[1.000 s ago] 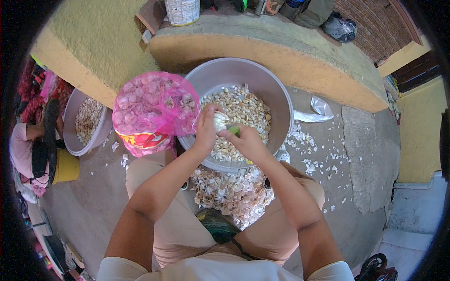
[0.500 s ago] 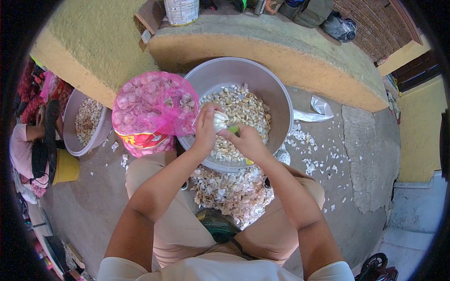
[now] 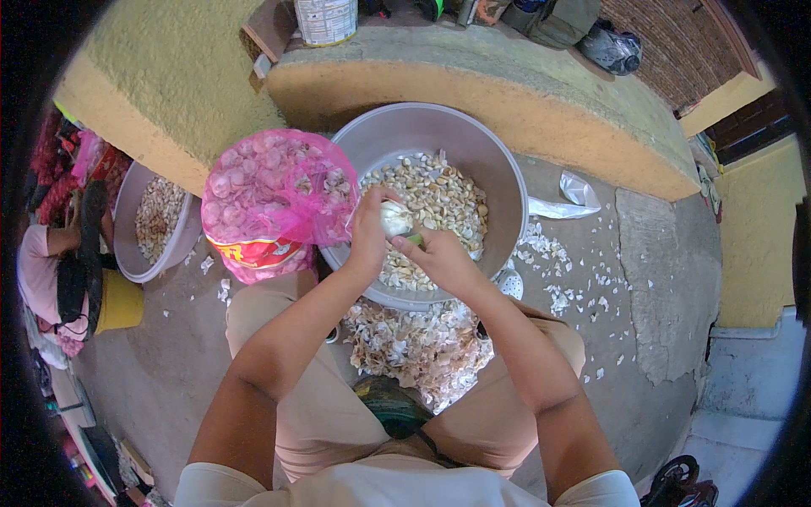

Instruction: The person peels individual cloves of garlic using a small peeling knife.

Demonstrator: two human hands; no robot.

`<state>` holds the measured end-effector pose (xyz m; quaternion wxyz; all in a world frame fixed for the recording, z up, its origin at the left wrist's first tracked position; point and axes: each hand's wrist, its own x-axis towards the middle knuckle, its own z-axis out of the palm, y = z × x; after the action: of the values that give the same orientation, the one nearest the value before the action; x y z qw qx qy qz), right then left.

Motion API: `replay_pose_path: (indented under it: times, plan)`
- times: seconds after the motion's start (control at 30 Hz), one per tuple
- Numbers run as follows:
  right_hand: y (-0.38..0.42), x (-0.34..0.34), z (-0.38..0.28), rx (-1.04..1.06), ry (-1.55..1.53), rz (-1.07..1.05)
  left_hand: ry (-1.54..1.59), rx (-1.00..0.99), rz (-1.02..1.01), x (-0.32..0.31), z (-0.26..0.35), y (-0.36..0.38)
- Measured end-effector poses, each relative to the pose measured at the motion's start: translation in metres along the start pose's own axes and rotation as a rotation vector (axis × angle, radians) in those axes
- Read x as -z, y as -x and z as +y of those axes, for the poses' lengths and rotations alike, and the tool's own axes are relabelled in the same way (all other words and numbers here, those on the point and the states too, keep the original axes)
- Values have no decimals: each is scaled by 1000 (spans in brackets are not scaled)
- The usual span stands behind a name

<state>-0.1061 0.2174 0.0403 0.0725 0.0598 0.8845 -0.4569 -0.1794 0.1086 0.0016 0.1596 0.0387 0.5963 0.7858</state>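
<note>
A white garlic bulb (image 3: pixel 394 218) is gripped in my left hand (image 3: pixel 368 237), above the near left part of a large grey basin (image 3: pixel 498 152). My right hand (image 3: pixel 441 260) is closed around a small tool with a green handle (image 3: pixel 415 240), held against the bulb's lower right side; its blade is mostly hidden. Loose garlic cloves (image 3: pixel 443 198) cover much of the basin's floor. Left of the basin stands a pink mesh bag (image 3: pixel 262 182) full of garlic bulbs, its top reaching over the rim.
Papery garlic skins (image 3: pixel 418 346) are heaped between my legs, with scraps on the floor to the right. At left, a person (image 3: pixel 51 279) sits near another basin of cloves (image 3: pixel 160 215) and a yellow bucket (image 3: pixel 120 300). A low concrete ledge (image 3: pixel 473 84) runs behind the basin.
The bulb has turned slightly in my left hand. My right hand and the green-handled tool have shifted a little down and left, closer along the bulb's underside.
</note>
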Motion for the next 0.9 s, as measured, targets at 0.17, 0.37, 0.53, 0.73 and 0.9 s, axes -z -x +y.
replay_pose_path:
  times: [0.17,0.37,0.53,0.73,0.9]
  plan:
    - [-3,-4,14,19,-12,78,339,296,13,-2,3,-2]
    - [-9,-5,20,-62,-190,108,268,214,-12,-2,-5,-5]
    - [-9,-4,18,-109,-238,54,282,167,-68,-4,-1,-2]
    - [-9,-4,18,-113,-336,30,283,88,-93,-1,-9,-4]
    - [-9,-7,21,-118,-359,29,316,98,-91,-4,-4,-2]
